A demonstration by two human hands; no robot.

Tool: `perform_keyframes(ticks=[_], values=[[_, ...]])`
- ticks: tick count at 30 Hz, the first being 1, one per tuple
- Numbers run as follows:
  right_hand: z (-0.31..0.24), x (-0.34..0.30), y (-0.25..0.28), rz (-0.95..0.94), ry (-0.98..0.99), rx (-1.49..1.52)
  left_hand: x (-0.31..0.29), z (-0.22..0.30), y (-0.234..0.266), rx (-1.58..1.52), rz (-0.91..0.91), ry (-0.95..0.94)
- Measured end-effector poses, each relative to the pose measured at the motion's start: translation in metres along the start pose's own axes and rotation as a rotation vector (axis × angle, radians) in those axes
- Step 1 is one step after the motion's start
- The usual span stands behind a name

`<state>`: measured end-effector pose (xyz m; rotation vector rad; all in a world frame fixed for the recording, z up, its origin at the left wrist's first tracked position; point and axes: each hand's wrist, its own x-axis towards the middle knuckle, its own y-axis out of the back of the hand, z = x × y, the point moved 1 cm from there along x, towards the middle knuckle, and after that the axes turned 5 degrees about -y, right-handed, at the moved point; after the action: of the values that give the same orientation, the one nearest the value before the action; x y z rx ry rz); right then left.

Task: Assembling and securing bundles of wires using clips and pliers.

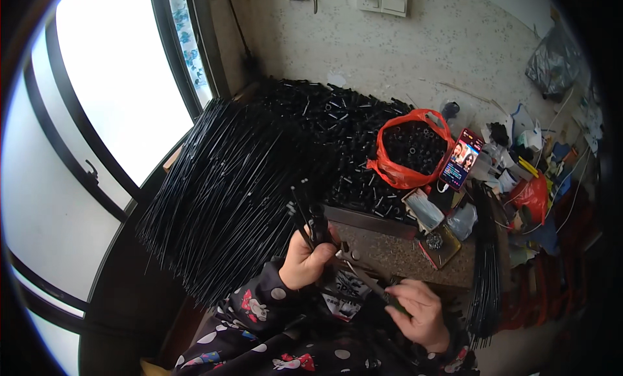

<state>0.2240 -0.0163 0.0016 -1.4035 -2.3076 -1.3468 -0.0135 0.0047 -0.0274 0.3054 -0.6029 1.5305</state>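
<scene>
My left hand point(306, 262) is closed round a black tubular part point(317, 219) and a few thin black rods point(296, 207) that stick up beside it. My right hand point(420, 312), lower and to the right, grips a long thin metal tool point(368, 280) like a screwdriver; its handle is mostly hidden in the fingers. The tool slants up to the left, its far end close to the underside of the left hand. Whether that end touches the black part I cannot tell.
A big bundle of black rods point(220, 200) leans at the left by the window point(110, 71). Black tubular pieces point(324, 116) heap up on the table point(383, 249). Beyond lie a red plastic bag point(396, 175) of black pieces, a lit phone point(462, 158), small trays point(425, 208) and more rods point(485, 278).
</scene>
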Motion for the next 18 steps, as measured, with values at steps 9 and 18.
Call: perform_keyframes(ticks=[9, 18], values=[[-0.014, 0.007, 0.015, 0.148, 0.107, -0.758, 0.002, 0.004, -0.016, -0.395, -0.074, 0.179], [-0.012, 0.009, 0.023, 0.06, 0.027, -0.353, 0.0, 0.017, -0.013, -0.284, 0.099, 0.274]])
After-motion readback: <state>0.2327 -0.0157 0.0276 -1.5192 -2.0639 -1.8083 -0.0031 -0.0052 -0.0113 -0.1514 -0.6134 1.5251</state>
